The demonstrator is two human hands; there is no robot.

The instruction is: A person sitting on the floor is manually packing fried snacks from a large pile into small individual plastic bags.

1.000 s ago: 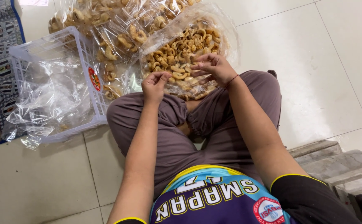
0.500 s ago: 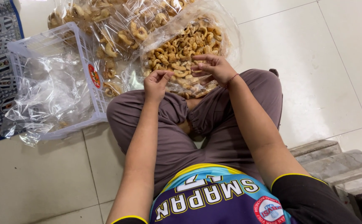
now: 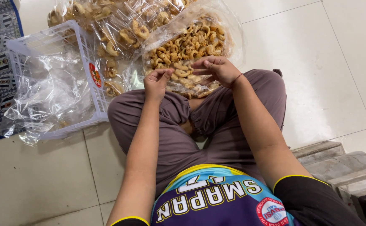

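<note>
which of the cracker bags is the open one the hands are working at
The big clear bag of curled crackers lying at the knees: its mouth gapes under the left hand and right hand. The smaller packed bags behind it lie piled beside the white basket.

Bare tile floor lies open on the right of the frame and at lower left. Top centre is crowded — the open clear bag of crackers touches the stacked sealed packs. At upper left the white basket heaped with plastic wrap blocks passage — stone steps close the lower right.
</note>
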